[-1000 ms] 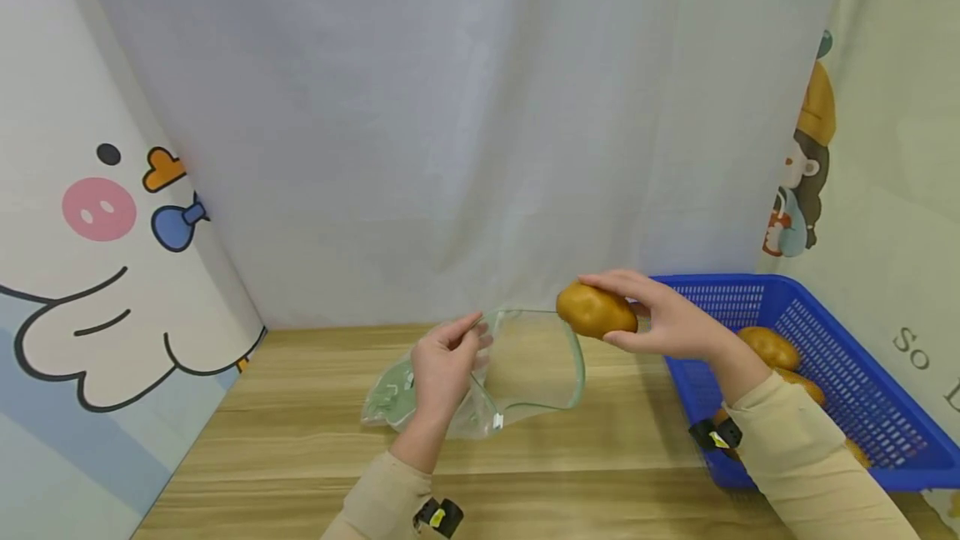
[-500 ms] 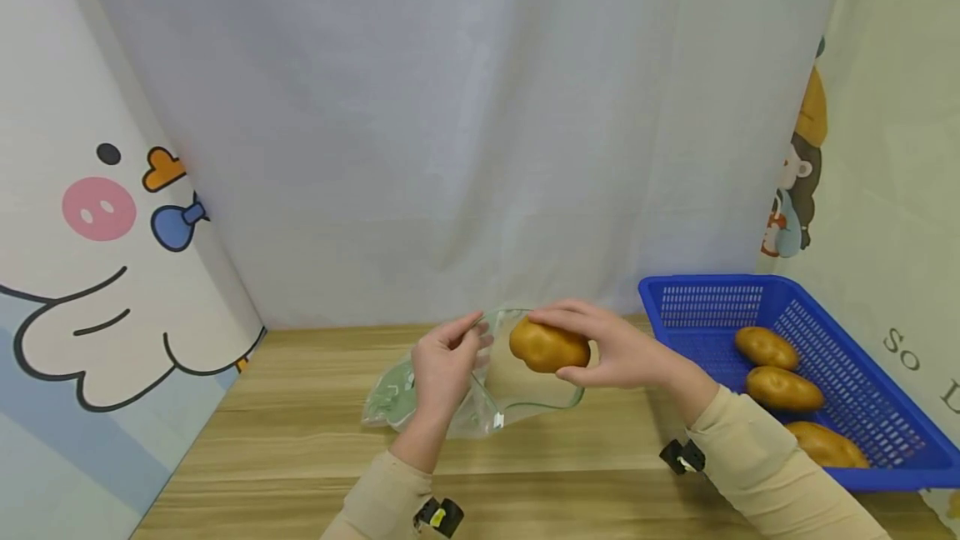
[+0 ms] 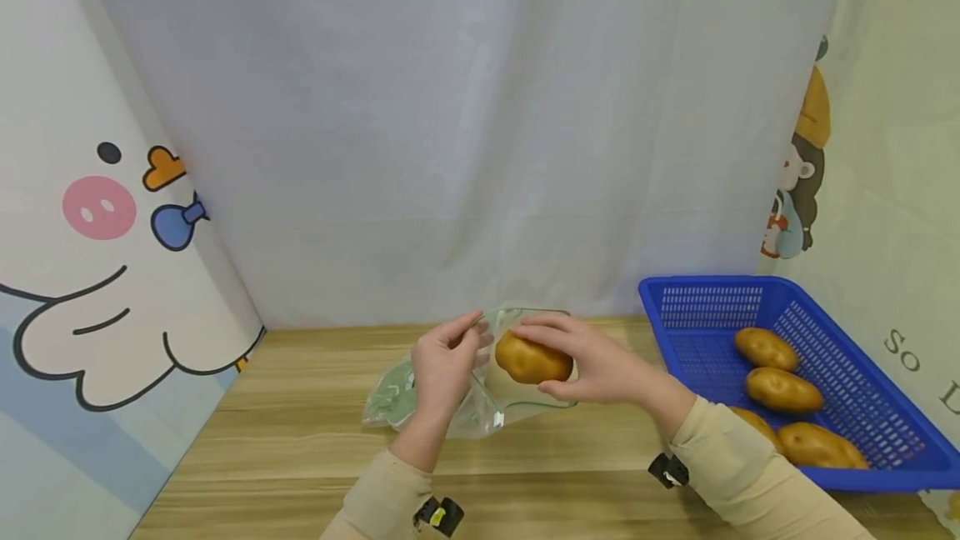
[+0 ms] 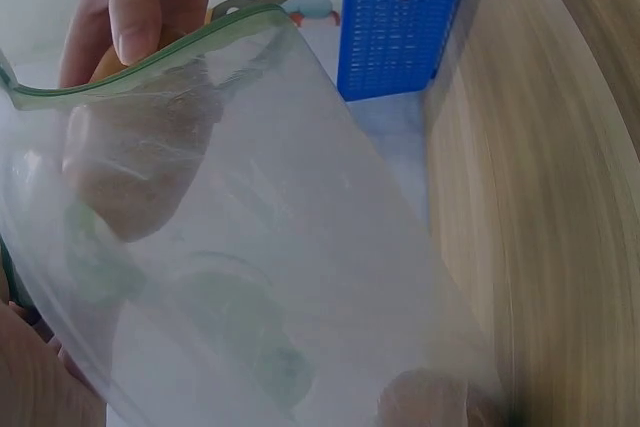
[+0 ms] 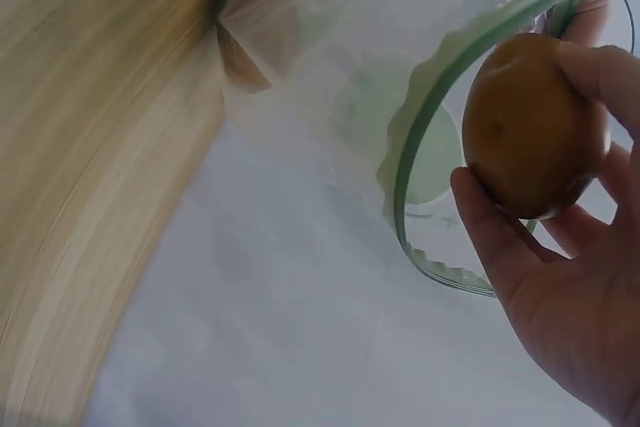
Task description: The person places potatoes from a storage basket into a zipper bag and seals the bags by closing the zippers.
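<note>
Since the earlier frame, my right hand (image 3: 600, 361) has moved left, carrying a smooth golden-brown oval potato (image 3: 532, 359) to the mouth of the clear plastic bag with a green-edged rim (image 3: 467, 421). Thumb and fingers hold it at that opening; my left hand (image 3: 444, 365) pinches the rim. One brown shape (image 5: 260, 32) shows at the bag's lower end, so I judge a potato is probably already in, with four potatoes (image 3: 784, 390) left in the blue plastic mesh basket (image 3: 701, 352) right of the bag. Pale wood-grain worktop (image 3: 300, 423) lies under the bag, a plain greyish curtain (image 3: 405, 148) hangs behind it and a cartoon-printed panel (image 3: 67, 123) stands to its left
</note>
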{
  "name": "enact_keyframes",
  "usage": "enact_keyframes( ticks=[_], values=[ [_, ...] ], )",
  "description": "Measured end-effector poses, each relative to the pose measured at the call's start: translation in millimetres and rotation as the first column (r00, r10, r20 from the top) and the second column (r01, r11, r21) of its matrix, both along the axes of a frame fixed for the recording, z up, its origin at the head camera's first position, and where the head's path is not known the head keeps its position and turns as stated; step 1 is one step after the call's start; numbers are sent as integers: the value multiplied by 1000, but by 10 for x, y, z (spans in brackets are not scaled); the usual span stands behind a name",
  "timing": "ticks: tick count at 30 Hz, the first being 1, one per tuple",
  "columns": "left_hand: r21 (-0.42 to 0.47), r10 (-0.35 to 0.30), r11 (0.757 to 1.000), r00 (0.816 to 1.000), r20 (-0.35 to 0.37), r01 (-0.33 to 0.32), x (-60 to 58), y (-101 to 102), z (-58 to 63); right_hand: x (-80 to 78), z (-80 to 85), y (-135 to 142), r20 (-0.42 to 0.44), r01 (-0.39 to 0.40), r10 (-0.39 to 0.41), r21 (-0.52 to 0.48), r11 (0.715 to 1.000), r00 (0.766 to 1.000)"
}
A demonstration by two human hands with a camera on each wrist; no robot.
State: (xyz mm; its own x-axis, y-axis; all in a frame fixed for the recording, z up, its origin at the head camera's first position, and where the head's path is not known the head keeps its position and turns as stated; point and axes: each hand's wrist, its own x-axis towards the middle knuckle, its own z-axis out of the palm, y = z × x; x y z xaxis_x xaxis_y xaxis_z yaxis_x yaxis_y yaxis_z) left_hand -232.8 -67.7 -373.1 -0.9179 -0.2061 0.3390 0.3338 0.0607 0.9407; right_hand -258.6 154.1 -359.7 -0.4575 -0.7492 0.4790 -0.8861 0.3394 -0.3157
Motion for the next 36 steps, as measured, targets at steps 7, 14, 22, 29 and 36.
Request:
enact_keyframes(
  ticks=[7,14,22,29,36],
  values=[
    [-4,5,1000,1000,-19,-5,0,12,3,-6,-61,4,-62,9,-6,48,999,998],
    [-1,-5,1000,1000,-18,5,-15,29,0,15,-66,22,-106,-32,34,29,999,994],
    [18,-10,1000,999,-31,10,-40,50,-16,101,18,190,-9,-99,98,-42,994,995],
    [9,-8,1000,1000,-28,8,-42,62,-23,199,95,616,138,-8,19,-80,997,990],
    [9,-4,1000,1000,-27,4,-51,78,-39,341,136,1068,190,97,-80,-84,992,978]
  ],
)
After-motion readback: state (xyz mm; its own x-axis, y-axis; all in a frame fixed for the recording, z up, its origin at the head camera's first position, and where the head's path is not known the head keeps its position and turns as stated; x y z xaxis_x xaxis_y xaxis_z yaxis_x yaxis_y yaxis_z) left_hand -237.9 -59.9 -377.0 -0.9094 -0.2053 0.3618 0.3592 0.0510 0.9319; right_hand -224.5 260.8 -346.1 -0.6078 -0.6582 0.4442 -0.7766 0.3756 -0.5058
